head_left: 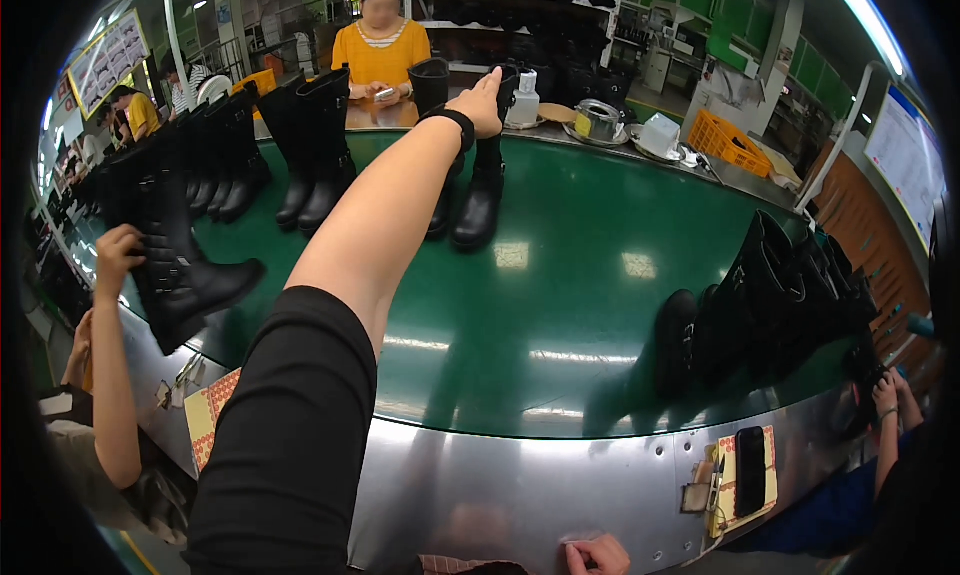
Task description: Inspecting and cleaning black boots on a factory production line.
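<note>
My left arm, in a black sleeve with a dark wristband, stretches far over the green surface. My left hand (482, 105) is at the upper shaft of a black boot (482, 207), its visible fingers straight along the shaft; the boot stands upright. Another black boot (437, 215) stands just left of it, partly behind my forearm. At the lower edge my right hand (600, 555) is near the metal table edge, fingers curled; whatever they hold, if anything, is hidden.
Black boots (315, 155) line the far left; more boots (760, 305) stand at right. A co-worker's hand (118, 260) holds a buckled boot (180, 265). Another person (382, 60) stands opposite. A phone (750, 472) lies on a notebook (768, 475) along the metal edge (560, 475).
</note>
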`<state>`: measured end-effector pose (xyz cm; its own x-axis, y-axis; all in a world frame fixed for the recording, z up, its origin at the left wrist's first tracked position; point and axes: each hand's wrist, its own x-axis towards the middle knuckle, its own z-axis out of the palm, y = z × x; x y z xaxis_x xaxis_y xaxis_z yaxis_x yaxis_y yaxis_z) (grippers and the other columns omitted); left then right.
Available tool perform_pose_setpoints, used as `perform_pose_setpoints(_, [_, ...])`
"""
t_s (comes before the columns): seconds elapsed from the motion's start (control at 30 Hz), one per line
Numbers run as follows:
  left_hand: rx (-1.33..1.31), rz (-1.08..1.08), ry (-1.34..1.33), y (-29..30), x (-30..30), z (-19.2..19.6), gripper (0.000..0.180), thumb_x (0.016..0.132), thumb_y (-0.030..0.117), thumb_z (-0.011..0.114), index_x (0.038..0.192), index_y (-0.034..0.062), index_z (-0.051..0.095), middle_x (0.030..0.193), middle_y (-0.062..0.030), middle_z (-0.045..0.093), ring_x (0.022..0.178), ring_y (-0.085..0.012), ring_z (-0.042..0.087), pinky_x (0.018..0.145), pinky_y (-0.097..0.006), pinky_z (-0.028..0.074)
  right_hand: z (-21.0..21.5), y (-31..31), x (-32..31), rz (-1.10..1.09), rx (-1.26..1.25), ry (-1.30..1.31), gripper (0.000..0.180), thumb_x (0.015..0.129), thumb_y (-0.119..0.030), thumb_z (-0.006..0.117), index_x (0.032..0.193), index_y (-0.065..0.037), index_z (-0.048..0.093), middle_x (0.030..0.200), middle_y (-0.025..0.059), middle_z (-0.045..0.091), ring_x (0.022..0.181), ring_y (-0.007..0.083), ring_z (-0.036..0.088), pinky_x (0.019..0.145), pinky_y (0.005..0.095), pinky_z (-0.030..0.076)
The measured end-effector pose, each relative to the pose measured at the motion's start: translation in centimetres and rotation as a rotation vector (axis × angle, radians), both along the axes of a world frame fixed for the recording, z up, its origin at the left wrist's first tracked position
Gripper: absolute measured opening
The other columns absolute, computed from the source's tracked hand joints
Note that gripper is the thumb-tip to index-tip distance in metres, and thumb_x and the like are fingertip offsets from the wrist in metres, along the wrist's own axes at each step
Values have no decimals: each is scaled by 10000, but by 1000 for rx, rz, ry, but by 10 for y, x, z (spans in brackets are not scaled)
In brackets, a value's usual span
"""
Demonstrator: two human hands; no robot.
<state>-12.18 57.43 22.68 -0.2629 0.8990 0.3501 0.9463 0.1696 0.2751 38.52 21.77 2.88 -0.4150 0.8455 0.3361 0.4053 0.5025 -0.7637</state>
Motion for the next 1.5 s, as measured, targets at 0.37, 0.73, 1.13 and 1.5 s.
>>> perform_pose_setpoints(0.37, [445,-36,290,-95,50,-6,205,915,299,637,923,95,623,896,-132,654,875,-348,660,722,-456,522,-14,1,0,-68,28,-64,72,766,-84,763,749,-68,695,603,51,556,553,230,536,525,348,414])
perform_pose_setpoints(0.73, [352,-511,327,-418,234,61,191,786,102,756,762,48,574,593,-110,495,514,-314,532,479,-391,404,71,23,38,193,-374,305,302,1011,-174,522,1225,21,610,1098,103,637,981,160,599,868,282,470])
perform_pose_setpoints(1.13, [214,-709,29,-493,275,56,292,711,189,864,840,13,670,651,-52,596,461,-171,501,444,-299,348,230,42,-57,359,-69,79,658,872,-377,701,1339,39,497,1099,200,666,832,175,645,725,311,525])
perform_pose_setpoints(1.5, [-125,-445,-305,-372,232,76,379,809,155,775,1128,5,635,824,-69,681,683,-69,606,630,-216,491,250,34,-71,320,-4,-56,452,836,-200,602,1197,69,557,966,213,691,689,205,656,649,313,524])
